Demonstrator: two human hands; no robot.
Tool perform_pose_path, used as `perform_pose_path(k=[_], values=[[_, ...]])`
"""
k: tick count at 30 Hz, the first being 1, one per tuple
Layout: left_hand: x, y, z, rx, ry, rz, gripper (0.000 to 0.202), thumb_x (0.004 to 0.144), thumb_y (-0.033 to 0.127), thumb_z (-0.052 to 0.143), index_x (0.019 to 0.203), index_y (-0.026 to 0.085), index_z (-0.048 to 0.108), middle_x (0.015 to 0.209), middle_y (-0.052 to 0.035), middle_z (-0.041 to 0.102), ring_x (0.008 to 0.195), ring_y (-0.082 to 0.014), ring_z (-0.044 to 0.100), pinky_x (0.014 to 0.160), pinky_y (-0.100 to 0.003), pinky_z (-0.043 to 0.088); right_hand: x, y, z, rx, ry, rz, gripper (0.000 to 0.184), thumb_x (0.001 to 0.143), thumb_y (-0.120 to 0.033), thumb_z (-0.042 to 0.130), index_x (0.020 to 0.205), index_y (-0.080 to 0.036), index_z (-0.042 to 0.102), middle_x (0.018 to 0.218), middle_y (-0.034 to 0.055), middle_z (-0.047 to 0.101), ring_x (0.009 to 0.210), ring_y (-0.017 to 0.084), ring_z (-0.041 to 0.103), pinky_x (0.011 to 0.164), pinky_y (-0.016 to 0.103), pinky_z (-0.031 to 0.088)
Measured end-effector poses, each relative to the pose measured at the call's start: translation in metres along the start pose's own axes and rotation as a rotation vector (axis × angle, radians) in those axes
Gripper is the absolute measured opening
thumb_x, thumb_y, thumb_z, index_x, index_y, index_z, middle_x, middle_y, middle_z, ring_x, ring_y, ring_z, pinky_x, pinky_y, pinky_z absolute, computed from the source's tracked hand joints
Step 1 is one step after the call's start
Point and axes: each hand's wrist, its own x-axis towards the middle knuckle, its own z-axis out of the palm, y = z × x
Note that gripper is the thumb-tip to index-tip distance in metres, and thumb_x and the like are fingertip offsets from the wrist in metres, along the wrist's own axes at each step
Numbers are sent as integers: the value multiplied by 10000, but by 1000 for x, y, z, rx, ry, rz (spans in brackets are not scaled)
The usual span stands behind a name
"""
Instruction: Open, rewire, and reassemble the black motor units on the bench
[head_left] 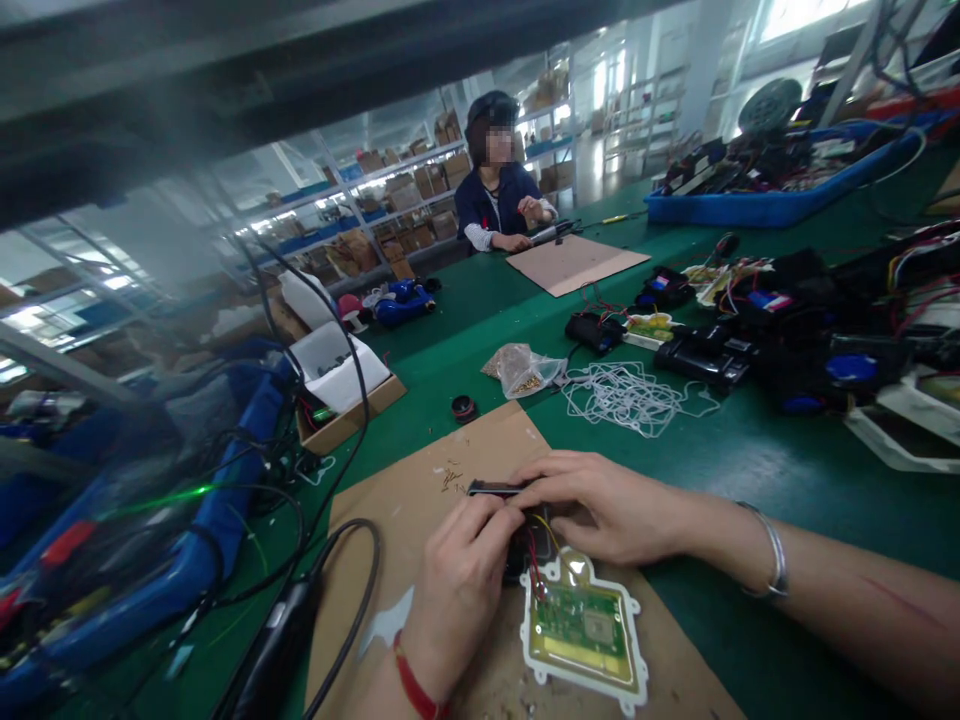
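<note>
While left hand (pixel 457 585) and right hand (pixel 600 505) each have grip clamped on the black module (pixel 496 489), best brace it on cardboard (pixel 405 505), keeping red wires (pixel 534 560) slack.

A: We see only the top edge of the black part (pixel 496 489). The left hand (pixel 457 590) pinches it and the right hand (pixel 600 505) lies over the rest.
B: Agreed. We can't tell if the right hand grips or just rests. The red wires (pixel 534 562) vanish under the left fingers.
A: The electric screwdriver (pixel 274 650) is cut off at the bottom edge. Our right forearm is cut off at the right edge.
B: The blue bin (pixel 187 570) is smeared, so we can't read its contents. The specks on the cardboard (pixel 450 478) are too small to identify.
</note>
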Motion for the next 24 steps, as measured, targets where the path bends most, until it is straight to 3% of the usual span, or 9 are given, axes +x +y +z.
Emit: perform_pose_path(k=[5,9,16,24], values=[[-3,-5,-12,-43,-59,89,248,890,54,441,1022,196,596,994,-52,648,888,-167,610,771,-282,523,0,2,-5,44,-7,10,353,759,-62,603,1072,-217,649,1080,44,664,1058,183,593,947,347,447],[-6,-7,-17,-42,-140,143,284,881,94,472,1129,183,576,1058,-78,643,932,-188,609,809,-327,537,0,5,0,59,20,2,350,705,-51,631,1013,-217,650,1104,49,654,1078,193,585,961,358,438],[-6,-5,1,-3,19,61,144,933,153,468,868,171,596,791,-31,608,700,-153,563,603,-260,477,1,4,3,82,31,11,385,715,-48,613,1052,-232,618,1135,38,645,1110,192,567,978,367,429],[-3,2,7,-17,60,-29,106,910,139,498,873,157,595,868,-42,617,790,-163,583,697,-280,509,0,3,12,69,79,142,446,708,-87,628,1128,-215,550,1133,51,627,1056,200,588,938,345,476]])
